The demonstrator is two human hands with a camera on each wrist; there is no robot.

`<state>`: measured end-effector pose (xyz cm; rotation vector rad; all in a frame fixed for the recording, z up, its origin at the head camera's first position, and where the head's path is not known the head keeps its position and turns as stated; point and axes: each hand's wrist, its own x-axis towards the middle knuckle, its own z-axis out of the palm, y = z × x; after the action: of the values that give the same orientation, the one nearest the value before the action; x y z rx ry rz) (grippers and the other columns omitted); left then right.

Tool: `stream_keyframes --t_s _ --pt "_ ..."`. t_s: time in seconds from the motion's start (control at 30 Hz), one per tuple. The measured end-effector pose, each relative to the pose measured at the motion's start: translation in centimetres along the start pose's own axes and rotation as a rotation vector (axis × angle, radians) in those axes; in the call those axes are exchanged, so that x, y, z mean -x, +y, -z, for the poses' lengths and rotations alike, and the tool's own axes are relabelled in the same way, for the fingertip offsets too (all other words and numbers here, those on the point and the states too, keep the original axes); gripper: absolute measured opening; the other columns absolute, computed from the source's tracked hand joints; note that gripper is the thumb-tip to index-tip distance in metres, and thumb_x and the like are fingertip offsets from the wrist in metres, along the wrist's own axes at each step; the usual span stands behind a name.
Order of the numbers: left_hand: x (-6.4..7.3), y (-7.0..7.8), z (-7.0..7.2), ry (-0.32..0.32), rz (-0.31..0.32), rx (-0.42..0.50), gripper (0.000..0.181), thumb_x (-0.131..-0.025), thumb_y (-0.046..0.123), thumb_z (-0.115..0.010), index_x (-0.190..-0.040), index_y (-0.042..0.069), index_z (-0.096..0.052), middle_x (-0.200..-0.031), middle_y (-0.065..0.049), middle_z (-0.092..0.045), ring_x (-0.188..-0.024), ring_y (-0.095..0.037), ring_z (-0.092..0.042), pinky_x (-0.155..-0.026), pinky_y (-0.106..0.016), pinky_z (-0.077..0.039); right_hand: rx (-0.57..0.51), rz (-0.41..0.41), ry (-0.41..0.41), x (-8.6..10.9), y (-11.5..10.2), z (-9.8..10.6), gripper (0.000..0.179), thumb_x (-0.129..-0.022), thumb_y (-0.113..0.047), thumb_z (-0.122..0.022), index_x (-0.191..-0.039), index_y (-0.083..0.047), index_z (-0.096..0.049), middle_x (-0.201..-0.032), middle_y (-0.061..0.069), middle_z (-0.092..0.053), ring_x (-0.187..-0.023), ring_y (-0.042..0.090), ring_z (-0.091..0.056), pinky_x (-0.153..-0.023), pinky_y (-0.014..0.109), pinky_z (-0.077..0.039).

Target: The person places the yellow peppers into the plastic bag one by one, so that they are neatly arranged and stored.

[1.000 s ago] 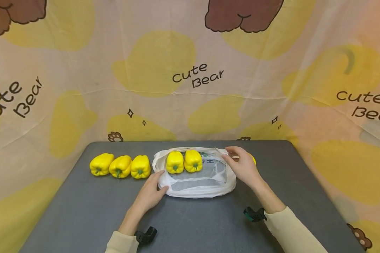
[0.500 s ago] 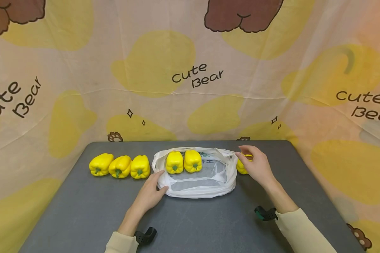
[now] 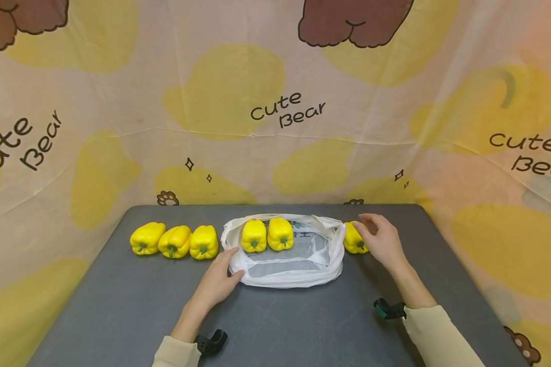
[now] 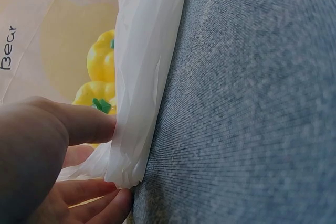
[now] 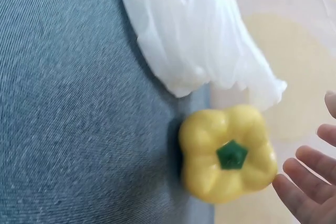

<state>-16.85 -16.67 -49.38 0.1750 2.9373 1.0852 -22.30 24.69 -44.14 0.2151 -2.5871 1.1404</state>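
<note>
A white plastic bag (image 3: 294, 280) lies with its mouth held wide in the middle of the grey table. Two yellow bell peppers sit side by side at its back left, one pepper (image 3: 253, 234) left of the other (image 3: 280, 233). My left hand (image 3: 216, 280) grips the bag's front left corner, its thumb (image 4: 92, 123) on the plastic and its fingers round the end. To the right of the bag stands another bell pepper (image 5: 210, 177) with a green stem. Over its right side hovers my right hand (image 3: 383, 242), fingers spread, a fingertip right at the pepper's edge.
Left of the bag, three more yellow peppers stand in a row: a left one (image 3: 147, 238), a middle one (image 3: 174, 241) and a right one (image 3: 204, 241). A patterned cloth (image 3: 239, 168) hangs behind the table (image 3: 294, 326).
My right hand has let go of the bag's right rim and moved right, over to the lone pepper, uncovering it. That rim now reaches further right. My left hand has stayed put.
</note>
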Motion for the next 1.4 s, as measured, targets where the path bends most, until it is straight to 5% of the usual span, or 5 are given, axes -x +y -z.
stream_keyframes --t_s 0.8,1.4 --pt "0.0 -0.1 0.0 -0.007 0.006 0.004 0.063 -0.094 0.018 -0.071 -0.15 0.004 -0.047 -0.15 -0.022 -0.046 -0.14 -0.04 -0.042 -0.114 -0.058 -0.035 0.053 -0.138 -0.132 -0.3 3.4 -0.9 0.06 -0.098 -0.039 -0.068 -0.137 0.004 -0.056 -0.133 0.027 -0.056 -0.118 0.043 -0.054 -0.1 0.059 -0.045" --pt "0.0 -0.1 0.1 -0.005 -0.004 0.009 0.063 -0.094 0.019 -0.071 -0.15 0.004 -0.046 -0.15 -0.022 -0.046 -0.14 -0.04 -0.042 -0.114 -0.058 -0.035 0.041 -0.117 -0.091 -0.2 3.1 -0.5 0.062 -0.094 -0.037 -0.073 -0.136 0.004 -0.056 -0.13 0.027 -0.059 -0.113 0.042 -0.056 -0.096 0.057 -0.048"
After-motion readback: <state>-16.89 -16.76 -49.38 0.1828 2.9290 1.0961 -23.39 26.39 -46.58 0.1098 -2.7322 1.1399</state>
